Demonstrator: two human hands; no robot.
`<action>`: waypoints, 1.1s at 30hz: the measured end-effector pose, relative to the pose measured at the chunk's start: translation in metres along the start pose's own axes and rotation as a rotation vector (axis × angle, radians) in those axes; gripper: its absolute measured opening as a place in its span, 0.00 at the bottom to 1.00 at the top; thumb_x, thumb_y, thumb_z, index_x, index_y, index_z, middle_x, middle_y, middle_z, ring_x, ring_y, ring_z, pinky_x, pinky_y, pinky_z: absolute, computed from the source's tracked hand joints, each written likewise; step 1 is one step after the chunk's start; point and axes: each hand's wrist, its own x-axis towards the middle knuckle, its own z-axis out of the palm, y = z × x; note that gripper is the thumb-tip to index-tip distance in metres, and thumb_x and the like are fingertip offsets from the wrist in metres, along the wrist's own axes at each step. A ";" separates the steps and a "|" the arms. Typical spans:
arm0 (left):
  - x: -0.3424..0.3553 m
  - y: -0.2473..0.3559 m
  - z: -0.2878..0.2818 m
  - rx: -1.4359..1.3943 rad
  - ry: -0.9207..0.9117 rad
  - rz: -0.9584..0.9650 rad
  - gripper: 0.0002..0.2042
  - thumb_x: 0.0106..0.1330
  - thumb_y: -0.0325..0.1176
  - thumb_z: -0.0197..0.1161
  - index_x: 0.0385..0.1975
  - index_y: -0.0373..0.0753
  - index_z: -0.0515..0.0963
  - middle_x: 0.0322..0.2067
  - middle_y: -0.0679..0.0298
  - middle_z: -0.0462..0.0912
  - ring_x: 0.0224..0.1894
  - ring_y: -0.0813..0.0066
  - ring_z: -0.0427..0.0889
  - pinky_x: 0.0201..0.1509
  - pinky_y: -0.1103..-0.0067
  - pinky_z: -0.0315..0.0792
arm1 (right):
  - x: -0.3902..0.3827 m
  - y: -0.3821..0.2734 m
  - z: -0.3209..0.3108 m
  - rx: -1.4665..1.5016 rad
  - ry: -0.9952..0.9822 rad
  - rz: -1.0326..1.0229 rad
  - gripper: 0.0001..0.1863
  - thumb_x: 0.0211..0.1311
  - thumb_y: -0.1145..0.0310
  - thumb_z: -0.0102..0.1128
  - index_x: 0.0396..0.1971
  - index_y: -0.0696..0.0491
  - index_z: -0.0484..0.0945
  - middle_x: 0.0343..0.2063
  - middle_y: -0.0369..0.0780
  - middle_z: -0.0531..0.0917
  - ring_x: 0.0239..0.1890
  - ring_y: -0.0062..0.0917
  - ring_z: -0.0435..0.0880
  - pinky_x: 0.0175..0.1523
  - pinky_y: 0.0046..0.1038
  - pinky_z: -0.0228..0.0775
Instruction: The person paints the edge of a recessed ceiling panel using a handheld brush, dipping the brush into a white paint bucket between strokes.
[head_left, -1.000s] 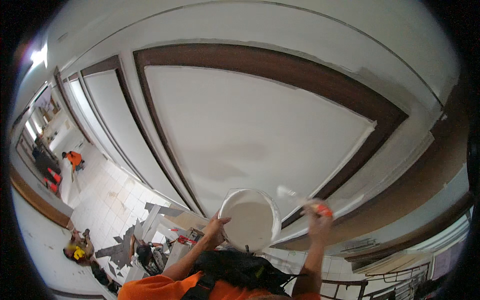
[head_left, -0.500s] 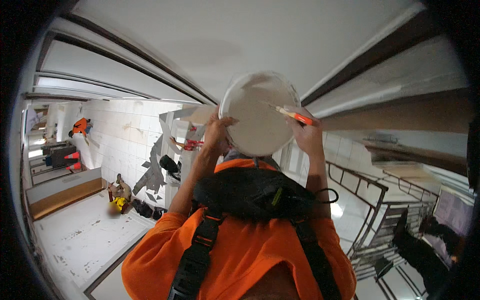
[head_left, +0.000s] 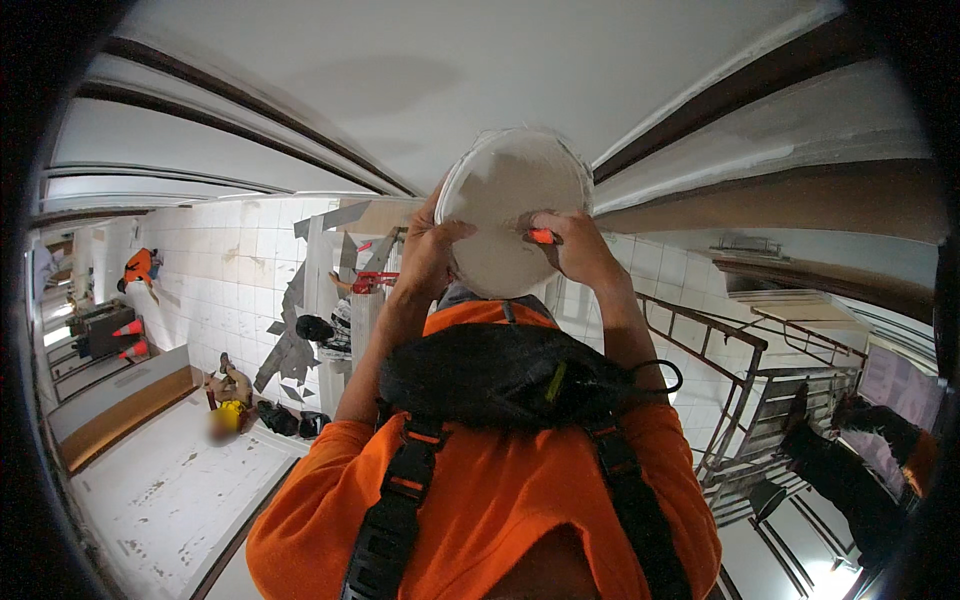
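Observation:
A round white bucket [head_left: 446, 192] is held up in front of my chest, with grey-beige paste [head_left: 500, 185] showing inside it. My left hand [head_left: 432, 254] grips the bucket's left side, its thumb lying over the rim and its other fingers mostly hidden. At the right, my right hand [head_left: 578, 249] is closed around an orange-handled tool [head_left: 542, 236]. That hand reaches over the rim to the surface of the paste. Only the orange end of the tool stands out from the fingers; its working end is hard to make out.
A pale wall panel [head_left: 480, 75] with dark frame strips rises ahead. Metal scaffold frames [head_left: 705, 330] stand at the right, beside a person in dark trousers [head_left: 845, 480]. At the left are people on the tiled floor [head_left: 240, 260], red cones [head_left: 130, 328] and grey sheet scraps [head_left: 285, 345].
My right hand has moved in over the paste and turned the tool, so its pale handle part no longer shows. The bucket has shifted slightly left and up.

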 end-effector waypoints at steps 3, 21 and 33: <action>0.000 -0.001 0.000 -0.043 0.014 -0.017 0.39 0.46 0.18 0.55 0.67 0.37 0.66 0.58 0.58 0.77 0.59 0.66 0.76 0.62 0.74 0.70 | 0.001 0.002 0.001 -0.028 -0.021 -0.003 0.14 0.52 0.78 0.66 0.41 0.55 0.83 0.38 0.48 0.85 0.42 0.44 0.85 0.45 0.36 0.76; 0.002 -0.011 -0.005 -0.202 0.150 -0.038 0.27 0.56 0.17 0.56 0.60 0.34 0.70 0.47 0.53 0.81 0.46 0.62 0.83 0.51 0.69 0.80 | -0.036 -0.005 -0.042 0.785 0.608 0.252 0.09 0.63 0.71 0.66 0.40 0.59 0.80 0.35 0.42 0.85 0.33 0.22 0.83 0.41 0.24 0.78; -0.003 -0.017 -0.002 -0.222 0.140 -0.043 0.25 0.59 0.19 0.58 0.60 0.32 0.69 0.48 0.52 0.80 0.47 0.62 0.82 0.52 0.69 0.79 | -0.042 -0.014 -0.045 0.895 0.784 0.249 0.11 0.63 0.69 0.65 0.40 0.60 0.79 0.37 0.44 0.85 0.33 0.25 0.84 0.38 0.26 0.79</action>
